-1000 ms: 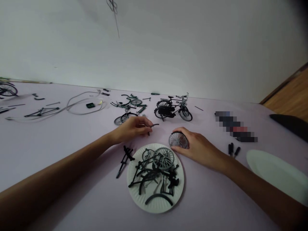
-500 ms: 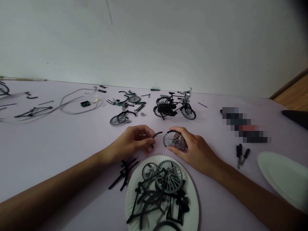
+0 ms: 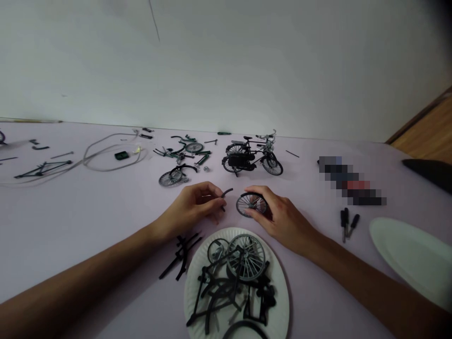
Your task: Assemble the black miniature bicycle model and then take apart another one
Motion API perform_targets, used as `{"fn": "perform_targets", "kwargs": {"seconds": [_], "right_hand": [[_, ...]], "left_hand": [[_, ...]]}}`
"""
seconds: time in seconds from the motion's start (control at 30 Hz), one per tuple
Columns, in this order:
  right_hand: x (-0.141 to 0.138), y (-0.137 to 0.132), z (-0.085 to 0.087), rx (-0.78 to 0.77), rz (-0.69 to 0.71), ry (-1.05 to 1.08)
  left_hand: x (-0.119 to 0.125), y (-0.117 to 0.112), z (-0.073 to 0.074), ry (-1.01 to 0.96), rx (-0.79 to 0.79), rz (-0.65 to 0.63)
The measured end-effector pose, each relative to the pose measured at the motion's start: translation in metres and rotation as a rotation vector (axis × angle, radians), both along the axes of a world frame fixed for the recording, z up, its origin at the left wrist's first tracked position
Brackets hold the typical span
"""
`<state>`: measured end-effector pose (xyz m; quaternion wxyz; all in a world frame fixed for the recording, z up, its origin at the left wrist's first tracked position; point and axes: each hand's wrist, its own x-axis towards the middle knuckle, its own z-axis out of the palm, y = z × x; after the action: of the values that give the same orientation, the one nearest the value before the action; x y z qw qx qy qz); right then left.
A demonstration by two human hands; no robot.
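Since a second ago the left hand (image 3: 189, 212) and right hand (image 3: 284, 223) have drawn closer, the left pinching a curved black piece (image 3: 228, 192) between its fingertips, just apart from the spoked wheel (image 3: 243, 205) cupped in the right's curled fingers, beyond the paper plate (image 3: 284, 306).
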<state>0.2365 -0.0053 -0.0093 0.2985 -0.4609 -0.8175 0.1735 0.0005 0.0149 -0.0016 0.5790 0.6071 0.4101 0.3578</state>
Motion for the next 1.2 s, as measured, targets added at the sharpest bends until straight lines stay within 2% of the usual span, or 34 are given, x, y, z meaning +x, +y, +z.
{"fn": "perform_targets", "kwargs": {"seconds": [0.17,0.4,0.73,1.2], "right_hand": [[0.0,0.005,-0.003,-0.035,-0.026,0.111],[0.0,0.005,-0.002,-0.052,-0.037,0.145],[0.001,0.004,-0.001,-0.069,0.0,0.148],[0.001,0.004,-0.001,-0.054,0.001,0.161]], "left_hand": [[0.012,0.015,-0.005,-0.006,0.032,-0.021],[0.021,0.032,-0.007,-0.035,0.073,-0.163],[0.017,0.029,-0.006,-0.04,0.124,-0.163],[0.017,0.029,-0.008,-0.041,0.11,-0.173]]}}
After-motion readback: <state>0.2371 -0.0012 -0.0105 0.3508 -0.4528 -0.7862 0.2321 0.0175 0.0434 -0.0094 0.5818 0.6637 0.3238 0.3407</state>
